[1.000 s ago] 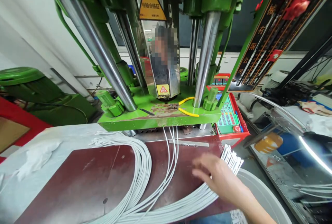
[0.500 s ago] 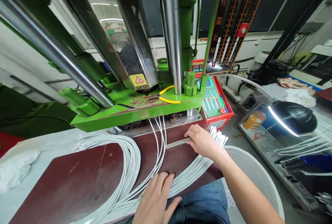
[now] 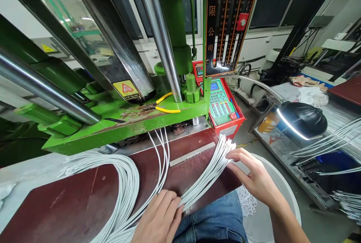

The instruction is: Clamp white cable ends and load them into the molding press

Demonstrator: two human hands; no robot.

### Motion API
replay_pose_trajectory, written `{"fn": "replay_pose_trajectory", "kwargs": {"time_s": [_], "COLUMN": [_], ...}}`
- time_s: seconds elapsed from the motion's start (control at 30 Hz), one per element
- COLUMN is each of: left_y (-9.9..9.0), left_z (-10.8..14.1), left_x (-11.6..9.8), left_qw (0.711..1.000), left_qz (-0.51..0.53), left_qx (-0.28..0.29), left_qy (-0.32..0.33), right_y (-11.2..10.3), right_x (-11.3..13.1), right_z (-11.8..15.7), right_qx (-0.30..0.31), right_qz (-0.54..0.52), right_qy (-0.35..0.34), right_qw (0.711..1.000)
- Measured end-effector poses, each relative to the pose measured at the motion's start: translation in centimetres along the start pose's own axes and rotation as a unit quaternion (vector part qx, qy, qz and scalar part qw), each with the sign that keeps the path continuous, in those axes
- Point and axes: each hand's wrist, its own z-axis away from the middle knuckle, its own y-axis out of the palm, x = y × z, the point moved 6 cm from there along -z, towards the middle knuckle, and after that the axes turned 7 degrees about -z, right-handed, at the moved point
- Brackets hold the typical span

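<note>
Curled over white cables [image 3: 207, 175] on a brown surface [image 3: 67, 201], the left hand [image 3: 158, 216] hides its grip, the right hand [image 3: 255, 173] parts its fingers beside their tips, and a few cables enter the green press [image 3: 146, 124], most apparently left outside.

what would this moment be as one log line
left hand on white cable bundle | right hand at bundle's ends | three cables running under green press plate | yellow-handled pliers on plate
</note>
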Motion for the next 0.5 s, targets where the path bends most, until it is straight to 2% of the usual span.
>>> {"fn": "replay_pose_trajectory", "kwargs": {"time_s": [0.1,0.17,0.23,0.33,0.4,0.43,0.5], "left_y": [0.3,0.6,0.7,0.6,0.3,0.2,0.0], "left_z": [-0.1,0.1,0.2,-0.1,-0.4,-0.5,-0.6], "left_x": [1.3,2.3,2.8,2.8,2.8,2.8,2.9], "left_qw": [0.985,0.944,0.885,0.82,0.807,0.806,0.804], "left_qz": [0.114,0.204,0.291,0.389,0.414,0.42,0.43], "left_qx": [0.074,0.143,0.2,0.247,0.253,0.251,0.246], "left_qy": [-0.109,-0.218,-0.304,-0.34,-0.337,-0.334,-0.329], "right_y": [0.2,0.8,2.2,6.1,9.3,10.9,13.5], "right_x": [1.3,2.6,3.8,4.6,4.2,3.7,2.5], "right_z": [0.7,1.1,1.6,2.6,3.2,3.4,3.2], "right_qx": [0.027,0.078,0.157,0.299,0.361,0.368,0.33], "right_qz": [-0.061,-0.129,-0.216,-0.312,-0.341,-0.361,-0.428], "right_qy": [0.005,0.01,0.034,0.088,0.133,0.164,0.232], "right_qw": [0.998,0.989,0.963,0.897,0.858,0.841,0.809]}}
